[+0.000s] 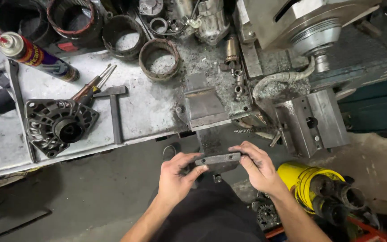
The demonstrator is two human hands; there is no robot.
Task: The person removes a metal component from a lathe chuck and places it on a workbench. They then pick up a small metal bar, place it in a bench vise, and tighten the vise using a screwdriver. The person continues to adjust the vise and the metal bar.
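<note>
A short flat grey metal bar (219, 158) is held level in front of the workbench edge. My left hand (178, 175) grips its left end with thumb and fingers. Over its right end close the fingers of my right hand (257, 165). Just beyond the bar, a bent steel plate (204, 104) sits on the bench. A vise with steel jaws (311, 121) stands to the right of my right hand.
On the metal bench (148, 107) lie an alternator housing (58, 123), a hammer (114, 110), a spray can (39, 57) and several rusty rings (159, 58). A drill press head (312, 33) hangs at the top right. A yellow cylinder (309, 180) stands on the floor.
</note>
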